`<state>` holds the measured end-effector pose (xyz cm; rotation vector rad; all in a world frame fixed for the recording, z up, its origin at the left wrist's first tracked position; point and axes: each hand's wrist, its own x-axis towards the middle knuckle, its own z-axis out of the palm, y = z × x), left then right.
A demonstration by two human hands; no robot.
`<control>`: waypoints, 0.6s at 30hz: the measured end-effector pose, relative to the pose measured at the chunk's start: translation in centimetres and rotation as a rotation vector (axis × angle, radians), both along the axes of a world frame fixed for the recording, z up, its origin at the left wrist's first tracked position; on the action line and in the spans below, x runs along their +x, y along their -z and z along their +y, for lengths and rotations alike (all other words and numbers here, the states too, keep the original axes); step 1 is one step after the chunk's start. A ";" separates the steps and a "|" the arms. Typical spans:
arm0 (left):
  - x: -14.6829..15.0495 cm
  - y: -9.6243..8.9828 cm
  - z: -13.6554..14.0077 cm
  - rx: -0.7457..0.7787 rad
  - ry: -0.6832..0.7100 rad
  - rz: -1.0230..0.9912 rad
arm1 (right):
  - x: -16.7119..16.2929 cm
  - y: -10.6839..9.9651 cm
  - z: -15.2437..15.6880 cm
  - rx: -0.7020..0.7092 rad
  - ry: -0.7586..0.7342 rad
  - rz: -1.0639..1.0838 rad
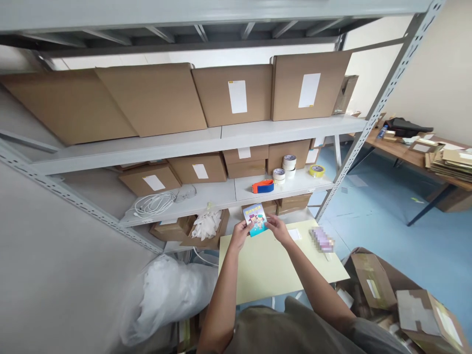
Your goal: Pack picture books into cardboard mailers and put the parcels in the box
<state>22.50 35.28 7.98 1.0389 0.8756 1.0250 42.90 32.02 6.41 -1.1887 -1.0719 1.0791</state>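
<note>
Small colourful booklet [255,219] is held up over the far edge of the pale yellow desk [265,270], left hand [241,232] pinching its left edge and right hand [277,227] its right, so both grips are closed on it. Looks thin, light and a bit bendy, so I'd reckon edge-pinching is right. A blurred item [322,240] lies to the right. Further back, a tape dispenser [263,186] and tape rolls [284,168] sit on the shelf [228,194], with cardboard boxes [232,96] above.
</note>
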 end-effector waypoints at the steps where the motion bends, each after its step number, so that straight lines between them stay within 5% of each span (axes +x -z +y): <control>1: -0.1 0.0 0.0 -0.006 0.009 -0.005 | -0.1 0.1 0.2 -0.009 -0.039 0.055; 6: -0.8 1.4 -0.2 0.002 -0.076 0.019 | -1.0 1.2 0.0 -0.062 -0.011 0.207; 11: -2.2 4.9 -0.4 -0.051 -0.139 0.072 | -1.6 3.3 -0.4 -0.187 -0.044 0.232; 18: -3.8 13.2 0.7 -0.188 -0.085 0.084 | -1.4 11.6 1.5 -0.353 -0.053 0.244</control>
